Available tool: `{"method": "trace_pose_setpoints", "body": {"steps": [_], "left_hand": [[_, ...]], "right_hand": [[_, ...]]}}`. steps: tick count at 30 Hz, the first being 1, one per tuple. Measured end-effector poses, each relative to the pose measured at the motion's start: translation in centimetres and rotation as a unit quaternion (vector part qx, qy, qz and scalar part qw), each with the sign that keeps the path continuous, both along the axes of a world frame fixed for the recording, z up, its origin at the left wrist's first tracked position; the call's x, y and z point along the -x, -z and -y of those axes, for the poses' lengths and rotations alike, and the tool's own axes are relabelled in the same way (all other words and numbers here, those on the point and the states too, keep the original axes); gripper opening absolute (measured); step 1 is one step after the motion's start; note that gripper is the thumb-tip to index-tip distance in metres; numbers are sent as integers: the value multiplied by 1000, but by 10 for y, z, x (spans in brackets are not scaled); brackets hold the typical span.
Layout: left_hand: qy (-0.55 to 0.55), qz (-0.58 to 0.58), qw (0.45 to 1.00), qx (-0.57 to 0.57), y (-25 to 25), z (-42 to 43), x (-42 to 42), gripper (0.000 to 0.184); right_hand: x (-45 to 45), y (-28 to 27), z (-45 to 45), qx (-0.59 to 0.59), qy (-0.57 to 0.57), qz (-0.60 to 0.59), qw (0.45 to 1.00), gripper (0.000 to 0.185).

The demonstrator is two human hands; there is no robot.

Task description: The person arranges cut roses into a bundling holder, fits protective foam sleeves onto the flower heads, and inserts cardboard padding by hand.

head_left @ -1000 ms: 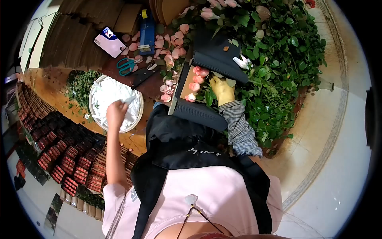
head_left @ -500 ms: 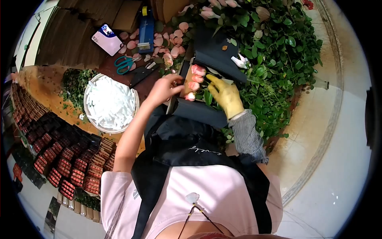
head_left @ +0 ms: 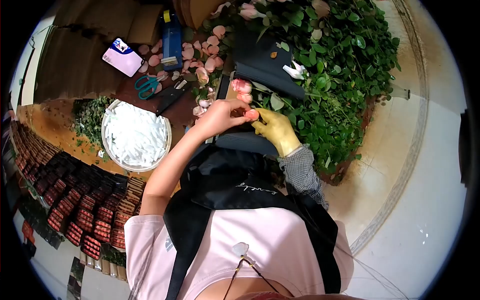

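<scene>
Closed in since half a second ago: brought the bare left grip and gloved right grip from apart to meeting at one pink rose, over the black box. Had two roses just beyond, in the box; a dark flap in the way behind those; a leafy heap close to the right; teal scissors farther off, front-left; a basket of white tubes well to the left. Pinched the rose between bare thumb and fingers; bent gloved thumb and forefinger, nearly together, against its right side.
</scene>
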State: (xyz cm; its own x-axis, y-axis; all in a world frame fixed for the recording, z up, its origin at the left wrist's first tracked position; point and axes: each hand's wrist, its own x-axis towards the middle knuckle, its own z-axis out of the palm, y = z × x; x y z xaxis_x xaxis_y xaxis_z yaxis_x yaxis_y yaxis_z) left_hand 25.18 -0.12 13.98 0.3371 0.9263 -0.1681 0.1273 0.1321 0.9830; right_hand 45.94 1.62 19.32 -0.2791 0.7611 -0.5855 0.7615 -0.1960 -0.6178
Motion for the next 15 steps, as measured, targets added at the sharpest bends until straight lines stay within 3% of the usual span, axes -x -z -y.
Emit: {"method": "trace_pose_setpoints", "body": {"steps": [1,3,5,8,11,13,15], "left_hand": [[9,-18,998,-61,-9,-1,-2,26],[22,-40,996,-75,-21,-2,-4,26],[4,-71,989,-131,-25,-3,-9,27],[-4,-44,993,-113,-25,0,-13,25],[-22,-38,994,-102,-23,8,-17,24],[-38,-37,993,-104,-24,11,-18,24],[-37,-75,985,-152,-27,12,-17,25]], "right_hand": [[-4,3,4,0,3,2,1000,33],[-9,6,12,-71,4,-29,997,33],[-12,7,18,-68,44,-39,996,35],[-13,10,21,-84,63,-74,992,35],[-10,9,24,-77,70,-42,994,33],[-8,9,27,-182,-2,37,983,32],[-5,14,30,-197,-1,62,978,32]]}}
